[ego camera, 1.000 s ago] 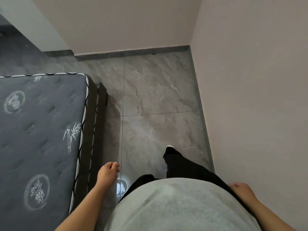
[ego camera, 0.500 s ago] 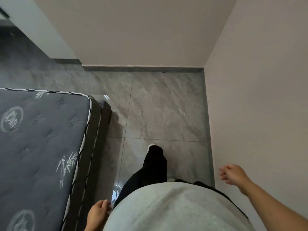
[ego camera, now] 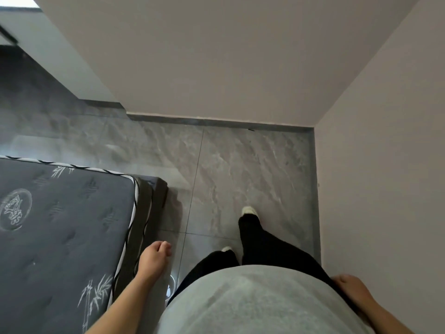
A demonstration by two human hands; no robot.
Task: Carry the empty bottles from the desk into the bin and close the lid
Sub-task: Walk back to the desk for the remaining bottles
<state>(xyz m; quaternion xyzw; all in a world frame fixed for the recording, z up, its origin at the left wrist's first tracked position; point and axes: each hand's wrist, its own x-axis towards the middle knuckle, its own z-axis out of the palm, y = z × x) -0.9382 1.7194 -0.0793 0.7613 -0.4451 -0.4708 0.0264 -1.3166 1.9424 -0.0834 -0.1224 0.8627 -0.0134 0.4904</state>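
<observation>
Left hand: fingers loosely curled, holding nothing, hanging just beside the corner of the mattress. Right hand: at the hip against the grey shirt, mostly hidden; nothing seen in it, finger position cannot be told. Black trousers, right leg forward, pale shoe pointing towards the far wall. Grey marbled floor tiles between mattress and right-hand wall. Bottles, desk, bin: none in view, so their orientation cannot be told
</observation>
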